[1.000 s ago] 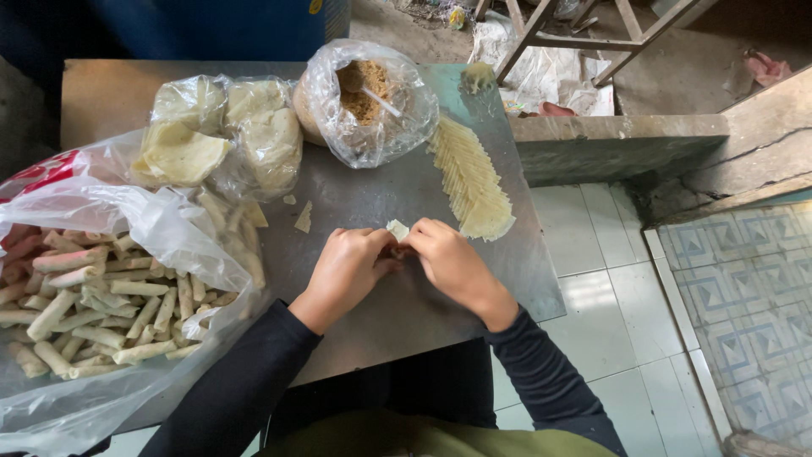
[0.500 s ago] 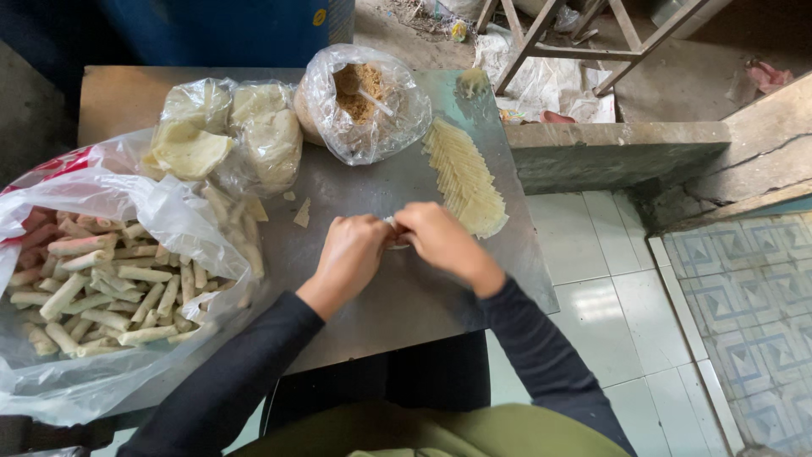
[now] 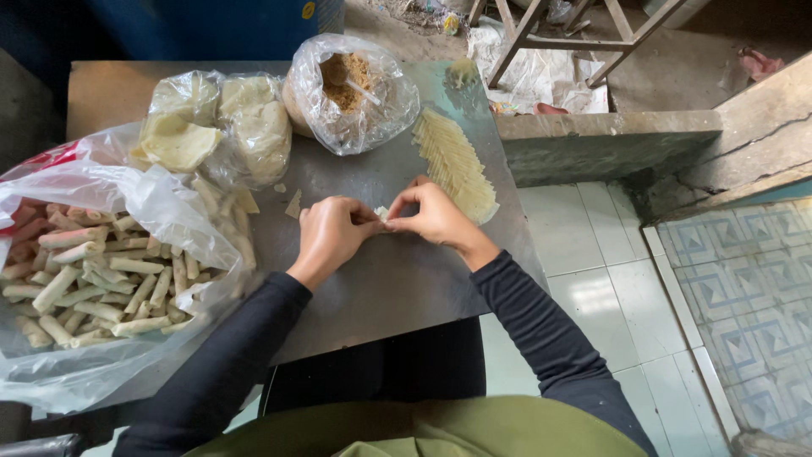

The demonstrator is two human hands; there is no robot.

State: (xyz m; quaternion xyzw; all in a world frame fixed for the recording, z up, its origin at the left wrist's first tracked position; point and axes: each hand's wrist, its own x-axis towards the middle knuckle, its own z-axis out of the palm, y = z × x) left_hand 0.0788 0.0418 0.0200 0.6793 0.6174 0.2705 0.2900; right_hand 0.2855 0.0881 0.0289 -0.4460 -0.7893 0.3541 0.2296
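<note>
My left hand (image 3: pixel 331 234) and my right hand (image 3: pixel 434 217) meet over the grey metal table (image 3: pixel 389 288), fingertips pinched together on a small pale wrapper roll (image 3: pixel 381 213) between them. Most of the roll is hidden by my fingers. Just right of my right hand lies a fanned row of pale wrapper sheets (image 3: pixel 454 164). A clear bag of brown filling (image 3: pixel 351 91) with a white spoon in it stands behind my hands.
A large plastic bag of finished rolls (image 3: pixel 93 271) covers the table's left side. Two clear bags of wrapper stacks (image 3: pixel 222 125) sit at the back left. A loose wrapper scrap (image 3: pixel 293 204) lies near my left hand. Tiled floor and a concrete ledge (image 3: pixel 609 144) lie to the right.
Both hands stay pinched together at the same spot on the table, fingers working the roll slightly. The view has shifted a little.
</note>
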